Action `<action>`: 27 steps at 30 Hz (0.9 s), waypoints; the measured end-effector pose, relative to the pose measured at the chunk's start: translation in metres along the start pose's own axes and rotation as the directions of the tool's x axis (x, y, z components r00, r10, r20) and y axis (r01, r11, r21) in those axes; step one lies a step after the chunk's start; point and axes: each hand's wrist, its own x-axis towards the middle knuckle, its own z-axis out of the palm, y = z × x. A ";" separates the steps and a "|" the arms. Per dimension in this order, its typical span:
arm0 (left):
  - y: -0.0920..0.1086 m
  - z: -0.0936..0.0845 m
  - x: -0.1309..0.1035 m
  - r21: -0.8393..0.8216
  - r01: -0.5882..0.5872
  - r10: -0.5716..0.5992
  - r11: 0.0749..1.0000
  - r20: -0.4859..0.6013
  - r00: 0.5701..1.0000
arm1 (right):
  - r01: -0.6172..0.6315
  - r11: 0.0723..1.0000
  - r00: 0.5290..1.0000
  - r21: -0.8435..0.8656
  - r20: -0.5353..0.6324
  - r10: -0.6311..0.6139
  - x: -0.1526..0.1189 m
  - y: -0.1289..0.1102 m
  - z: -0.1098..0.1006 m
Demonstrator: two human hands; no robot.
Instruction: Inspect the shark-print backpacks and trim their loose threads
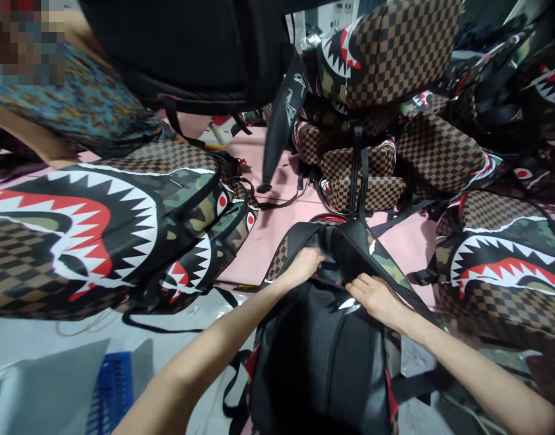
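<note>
A black backpack [322, 362] lies in front of me with its padded back side up and its top open. My left hand [302, 267] is closed on the black fabric at the opening, fingertips tucked toward the inside. Across from it, my right hand [377, 297] pinches the opening's other edge with bent fingers. Under the right palm shows a shiny, pointed silver thing [349, 306], perhaps small snips; I cannot tell for sure. Black shoulder straps [397, 284] spread beyond the hands, with checkered and camouflage panels beneath.
Shark-mouth backpacks [123, 217] lie to the left, and another backpack [508, 260] to the right. Checkered bags [359, 166] are piled on the pink table [277, 232]. A person in a patterned garment [109, 109] stands behind a large black bag [186, 48]. A blue crate [110, 389] is below left.
</note>
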 end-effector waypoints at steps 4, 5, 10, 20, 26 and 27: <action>-0.006 0.016 -0.030 -0.007 -0.016 0.016 1.000 -0.015 1.000 | -0.062 0.998 0.998 0.014 0.001 0.062 -0.009 -0.004 0.018; -0.006 0.019 -0.032 -0.008 -0.027 0.027 1.000 -0.014 1.000 | -0.069 0.997 0.998 0.018 -0.001 0.069 -0.009 -0.004 0.021; 0.009 0.018 -0.006 0.056 -0.331 0.320 0.942 0.145 0.936 | -0.059 0.998 0.998 0.006 0.024 0.059 -0.006 0.003 0.024; 0.034 0.043 0.023 0.070 -0.446 0.417 0.892 0.251 0.874 | -0.049 0.999 0.995 -0.002 0.087 0.049 -0.001 0.012 0.026; 0.022 0.039 0.011 0.028 -0.275 0.268 0.961 0.151 0.952 | -0.189 0.944 0.966 0.272 -0.122 0.229 0.005 0.043 0.017; 0.022 0.038 0.010 0.017 -0.229 0.225 0.973 0.131 0.965 | -0.257 0.923 0.940 0.287 -0.146 0.307 0.007 0.049 0.014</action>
